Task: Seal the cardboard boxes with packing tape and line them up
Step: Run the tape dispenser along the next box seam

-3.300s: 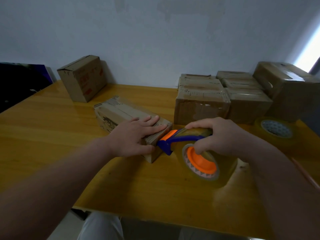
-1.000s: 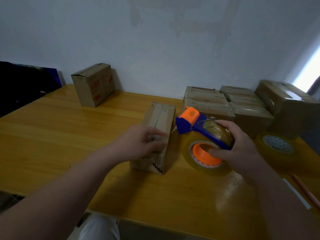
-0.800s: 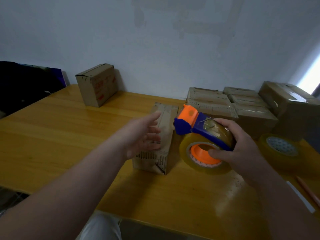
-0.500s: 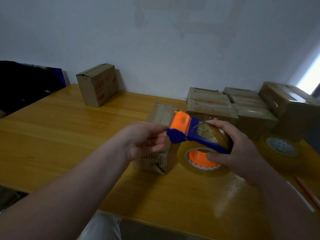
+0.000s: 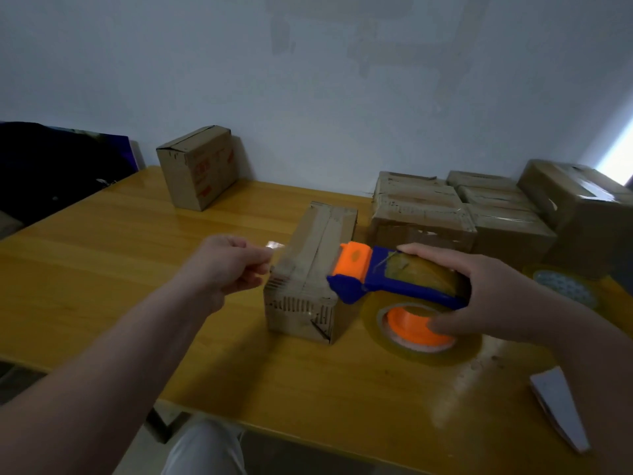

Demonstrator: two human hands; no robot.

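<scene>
A narrow cardboard box (image 5: 310,269) lies lengthwise on the yellow table (image 5: 102,262), its short end toward me. My right hand (image 5: 479,289) grips the blue and orange tape dispenser (image 5: 387,279) with its roll of clear tape (image 5: 418,330), the orange head over the box's near right edge. My left hand (image 5: 229,265) is left of the box with fingers curled, pinching the free end of the clear tape (image 5: 274,245) pulled out across the box top.
Several taped boxes (image 5: 421,210) are grouped at the back right, with a bigger box (image 5: 582,207) beyond them. One box (image 5: 198,166) stands at the back left. A spare tape roll (image 5: 565,289) and a white paper piece (image 5: 558,409) lie at the right.
The box was turned end-on toward me. My left hand left the box, reached to the dispenser head, then drew leftward with the tape end. The dispenser came down to the box's near edge.
</scene>
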